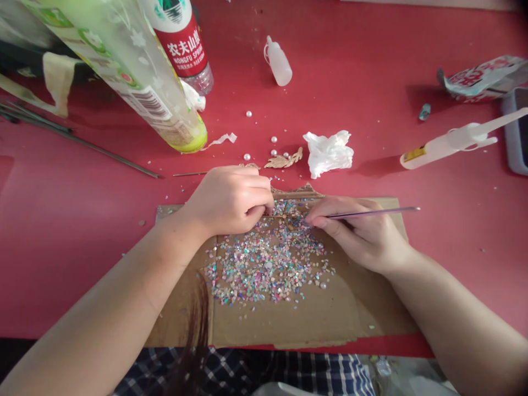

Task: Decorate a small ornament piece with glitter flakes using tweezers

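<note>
Left hand [229, 201] curling closed, fingers just beside a small gold filigree leaf [285, 218]; right hand [355, 234] pinching a slim purple stylus [371, 214], tip pointing at that leaf. Iridescent flakes [268, 258] spreading over torn brown cardboard [289, 324] at six o'clock. Crumpled white tissue [328, 154] sitting at one o'clock; glue bottle [449, 143] lying at three; red-labelled Nongfu Spring bottle [177, 38] standing at eleven on the red tabletop [82, 231].

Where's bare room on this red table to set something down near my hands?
Bare red tabletop lies left of the cardboard, below the metal rods, and right of it, below the glue bottle. Crowded: colored flakes around your left hand and right hand.
</note>
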Demonstrator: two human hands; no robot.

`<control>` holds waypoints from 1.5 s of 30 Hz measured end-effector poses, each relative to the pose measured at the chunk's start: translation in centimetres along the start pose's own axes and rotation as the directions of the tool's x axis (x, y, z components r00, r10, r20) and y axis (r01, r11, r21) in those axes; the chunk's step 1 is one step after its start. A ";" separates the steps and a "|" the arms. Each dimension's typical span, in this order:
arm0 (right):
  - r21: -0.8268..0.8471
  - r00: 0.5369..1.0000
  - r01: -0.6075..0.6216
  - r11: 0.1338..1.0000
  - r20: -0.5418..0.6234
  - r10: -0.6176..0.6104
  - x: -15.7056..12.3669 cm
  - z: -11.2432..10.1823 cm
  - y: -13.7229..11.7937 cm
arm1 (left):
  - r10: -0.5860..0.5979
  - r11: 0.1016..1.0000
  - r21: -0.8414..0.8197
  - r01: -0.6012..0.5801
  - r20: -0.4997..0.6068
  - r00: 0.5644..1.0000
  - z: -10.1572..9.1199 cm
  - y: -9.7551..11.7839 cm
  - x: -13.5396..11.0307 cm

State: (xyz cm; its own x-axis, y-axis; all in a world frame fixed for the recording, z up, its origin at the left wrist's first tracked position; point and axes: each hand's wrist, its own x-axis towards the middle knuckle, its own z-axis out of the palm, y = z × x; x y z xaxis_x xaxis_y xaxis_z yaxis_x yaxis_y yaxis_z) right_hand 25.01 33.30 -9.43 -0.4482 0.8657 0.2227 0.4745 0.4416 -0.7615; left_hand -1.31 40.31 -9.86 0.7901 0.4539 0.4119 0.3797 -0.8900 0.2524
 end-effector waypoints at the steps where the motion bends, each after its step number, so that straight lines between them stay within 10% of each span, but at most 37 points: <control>1: -0.002 1.000 0.000 1.000 0.001 0.000 0.0 0.0 0.0 | 0.002 1.000 0.002 -0.002 -0.001 1.000 0.0 0.0 0.0; 45: 0.023 0.998 -0.060 0.998 -0.020 0.060 0.2 0.2 0.0 | 0.019 1.000 0.010 -0.019 -0.016 1.000 0.1 -0.1 0.1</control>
State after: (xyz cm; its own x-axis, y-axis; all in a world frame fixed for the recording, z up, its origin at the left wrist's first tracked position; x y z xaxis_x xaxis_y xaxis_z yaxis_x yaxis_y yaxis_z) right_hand 24.80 33.43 -9.54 -0.4039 0.8952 0.1883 0.4832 0.3836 -0.7870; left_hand -1.25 40.40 -9.94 0.7894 0.4377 0.4305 0.3696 -0.8987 0.2360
